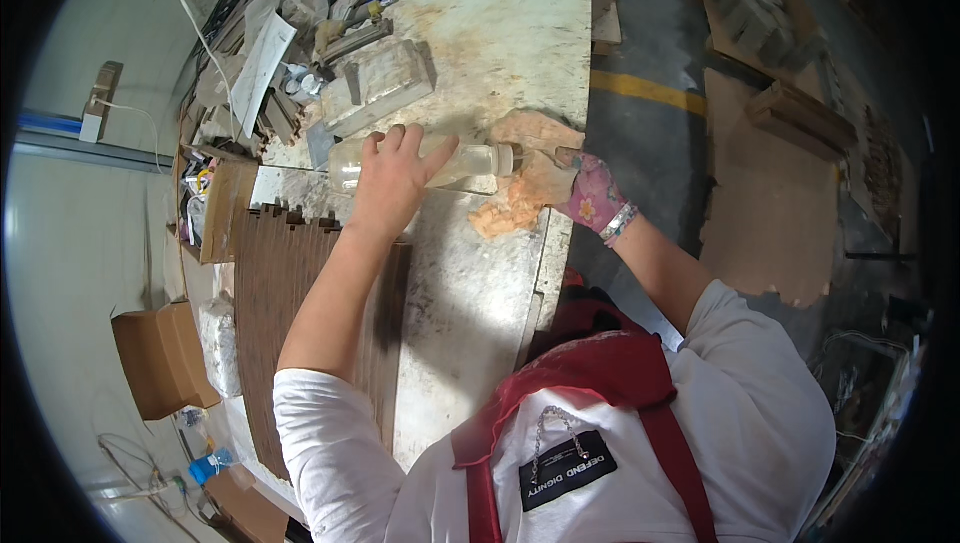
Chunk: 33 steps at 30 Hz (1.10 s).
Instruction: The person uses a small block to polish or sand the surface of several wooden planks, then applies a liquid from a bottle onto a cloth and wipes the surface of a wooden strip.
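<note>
My bare left hand [392, 178] is wrapped round a clear plastic bottle [472, 165]. The bottle lies over on its side, and its white cap end points right toward a mound of orange, crumbly filler-like material [525, 193]. That mound sits on the worn white bench [460, 293], close to its right edge. My right hand [592, 191], in a pink flowered glove, is closed at the mound's right side. A flat, pale tan piece [553, 179] shows at its fingertips; its kind is unclear, and part of it is hidden by the glove.
Dark brown slats [300, 313] with notched ends lie to the left. A pale block [380, 88] stands behind the bottle, beside a heap of wood offcuts [340, 33]. An open cardboard box [165, 358] is at far left. Boards [770, 183] lie right of the bench.
</note>
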Motion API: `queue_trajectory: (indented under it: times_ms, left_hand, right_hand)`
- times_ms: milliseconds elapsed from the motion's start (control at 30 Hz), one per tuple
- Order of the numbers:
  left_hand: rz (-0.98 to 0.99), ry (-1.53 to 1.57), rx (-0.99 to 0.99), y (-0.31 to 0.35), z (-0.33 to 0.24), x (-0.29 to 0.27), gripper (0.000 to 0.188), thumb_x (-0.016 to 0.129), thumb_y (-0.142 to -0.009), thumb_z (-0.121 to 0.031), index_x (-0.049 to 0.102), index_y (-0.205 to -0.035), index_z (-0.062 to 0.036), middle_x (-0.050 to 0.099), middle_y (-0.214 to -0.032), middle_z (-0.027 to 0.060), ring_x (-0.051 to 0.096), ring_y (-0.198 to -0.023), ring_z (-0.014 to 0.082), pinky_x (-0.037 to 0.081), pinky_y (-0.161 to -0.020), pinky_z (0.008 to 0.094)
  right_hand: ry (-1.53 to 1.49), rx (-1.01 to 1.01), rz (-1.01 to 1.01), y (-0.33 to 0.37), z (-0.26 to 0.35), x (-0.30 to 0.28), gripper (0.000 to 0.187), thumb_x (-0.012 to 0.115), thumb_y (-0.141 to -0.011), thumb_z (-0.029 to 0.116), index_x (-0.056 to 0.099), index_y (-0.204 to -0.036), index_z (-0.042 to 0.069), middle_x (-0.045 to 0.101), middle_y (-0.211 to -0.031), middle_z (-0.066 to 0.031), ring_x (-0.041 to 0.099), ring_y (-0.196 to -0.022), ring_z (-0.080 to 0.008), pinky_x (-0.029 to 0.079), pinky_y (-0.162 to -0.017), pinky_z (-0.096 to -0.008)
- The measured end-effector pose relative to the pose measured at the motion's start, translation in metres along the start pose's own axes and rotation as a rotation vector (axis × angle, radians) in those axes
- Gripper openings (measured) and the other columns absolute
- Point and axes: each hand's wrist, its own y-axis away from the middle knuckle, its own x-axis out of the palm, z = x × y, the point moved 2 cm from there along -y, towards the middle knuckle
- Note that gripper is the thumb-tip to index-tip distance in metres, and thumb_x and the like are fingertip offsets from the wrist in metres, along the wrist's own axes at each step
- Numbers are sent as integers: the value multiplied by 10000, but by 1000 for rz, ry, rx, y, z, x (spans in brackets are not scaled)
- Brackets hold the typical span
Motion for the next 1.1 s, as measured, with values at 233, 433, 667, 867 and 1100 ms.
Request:
queue_trajectory:
  times_ms: [233, 433, 667, 867, 1100]
  left_hand:
    - [-4, 126, -89, 10, 19, 14, 669, 722, -684, -88, 528, -1304, -249, 523, -1061, 91, 517, -1056, 267, 396, -884, 462]
    - [-326, 519, -409, -14, 48, 49, 765, 815, -618, -170, 496, -1312, -213, 584, -1177, 91, 512, -1121, 284, 432, -891, 458]
    - [-603, 1128, -874, 2, 72, 95, 867, 845, -625, -215, 402, -1351, -43, 564, -1242, 197, 473, -1230, 339, 401, -1019, 415]
    - [-526, 1069, -1019, 21, 81, 138, 1157, 831, -627, -457, 200, -1460, 39, 325, -1452, 280, 341, -1347, 387, 273, -1130, 413]
    - [-724, 973, -1049, 101, 11, 67, 781, 716, -789, -247, 319, -1415, -3, 447, -1370, 248, 430, -1281, 381, 360, -1068, 413]
  right_hand:
    - [12, 30, 116, -32, -10, 13, 457, 643, -823, 153, 506, -1244, 39, 559, -1251, -129, 546, -1159, -274, 451, -1005, -425]
    - [449, -164, 321, -62, 18, 68, 410, 573, -885, 158, 512, -1273, 40, 609, -1226, -89, 592, -1108, -219, 444, -1004, -373]
    - [477, -67, 365, -61, 21, 40, 458, 459, -981, 374, 499, -1294, 43, 591, -1221, -111, 614, -1030, -259, 497, -905, -417]
    - [685, -20, 127, -12, 5, -54, 518, 516, -942, 310, 426, -1375, 40, 496, -1364, -141, 536, -1165, -285, 462, -962, -442]
    - [680, 75, 43, -31, -60, -13, 526, 474, -958, 313, 400, -1397, 32, 443, -1420, -132, 455, -1272, -297, 362, -1075, -429]
